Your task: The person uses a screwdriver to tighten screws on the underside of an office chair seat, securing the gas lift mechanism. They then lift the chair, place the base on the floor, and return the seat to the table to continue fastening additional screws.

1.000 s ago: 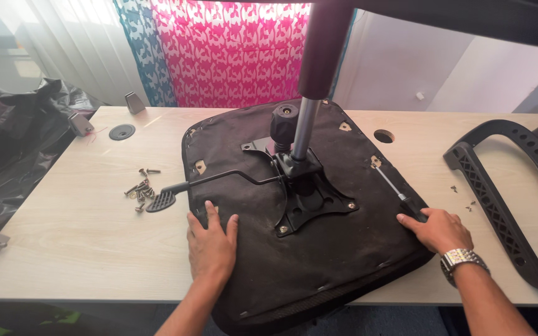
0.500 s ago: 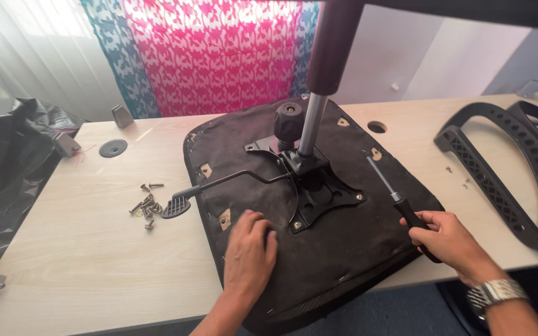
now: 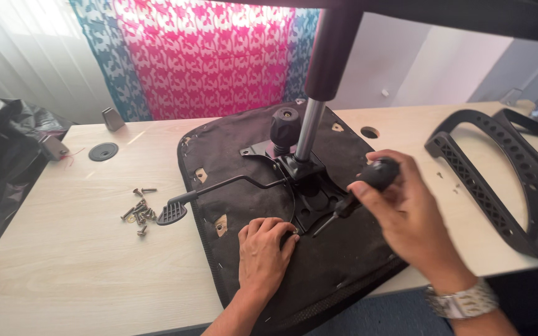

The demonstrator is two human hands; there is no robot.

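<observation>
Daylight is streaming through the curtain [image 3: 200, 56] at 12 o'clock, glaring at 11; the right hand [image 3: 406, 214] is blurring slightly.

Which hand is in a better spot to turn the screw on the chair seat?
The right hand, I think. It already holds the screwdriver, with the tip angled down at the metal plate. The left hand rests flat on the seat beside the plate and holds no tool.

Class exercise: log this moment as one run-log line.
left hand: pressed on chair seat underside | right hand: holds screwdriver, tip at mechanism plate | screws: loose on table
</observation>
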